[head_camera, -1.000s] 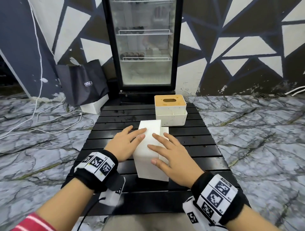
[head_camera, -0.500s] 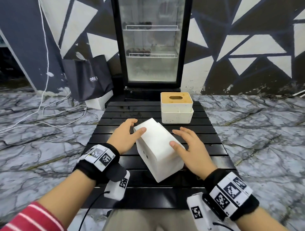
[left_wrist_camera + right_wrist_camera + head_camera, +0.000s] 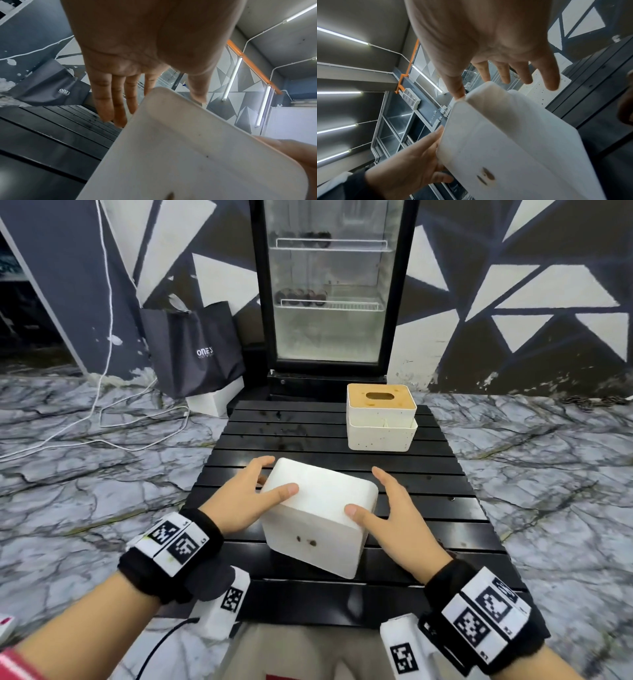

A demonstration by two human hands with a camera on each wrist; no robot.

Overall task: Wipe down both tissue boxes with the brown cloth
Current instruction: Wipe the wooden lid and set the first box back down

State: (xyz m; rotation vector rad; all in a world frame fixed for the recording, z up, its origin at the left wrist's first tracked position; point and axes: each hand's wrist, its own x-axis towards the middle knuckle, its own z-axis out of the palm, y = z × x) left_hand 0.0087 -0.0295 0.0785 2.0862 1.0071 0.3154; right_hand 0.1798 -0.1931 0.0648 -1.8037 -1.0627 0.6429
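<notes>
A plain white tissue box [image 3: 318,518] sits tilted on the black slatted table [image 3: 428,508], its near face marked by two dark spots. My left hand [image 3: 253,496] rests against its left side, thumb laid on top, fingers straight along the far corner. My right hand [image 3: 385,510] touches the right top edge with its thumb, fingers spread and clear of the box. The wrist views show the same box [image 3: 188,148] [image 3: 513,135] under each open palm [image 3: 137,60] [image 3: 488,47]. A second tissue box [image 3: 382,419] with a wooden slotted lid stands at the back right. No brown cloth is in view.
Behind the table rises a glass-door fridge [image 3: 329,302]. A black bag [image 3: 195,350] leans on a white box at the back left. White cables [image 3: 102,426] trail over the marble floor on the left.
The white box went from standing tall and narrow to lying tilted and turned, spotted face toward me. Both hands shifted with it, and the right fingers came off its side.
</notes>
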